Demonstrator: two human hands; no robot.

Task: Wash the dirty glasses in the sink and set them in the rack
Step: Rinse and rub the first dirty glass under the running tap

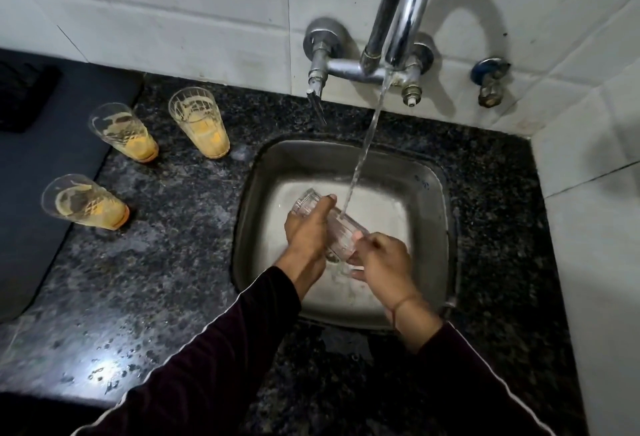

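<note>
Three dirty glasses [194, 123] wait on the worktop [166, 262] at left; my left hand [306, 231] and right hand [384, 259] grip one glass [341, 231] under water, centre frame, above the sink [426, 186].

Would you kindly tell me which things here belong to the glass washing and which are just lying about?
In the job: held glass, left hand, right hand, three dirty glasses, sink, running tap, dark rack.
Lying about: blue wall valve, dark mat.

Rack [24, 97] cut off at left edge. Glass [337, 227] middle hidden under left hand [306, 231]; rim blurred.
</note>
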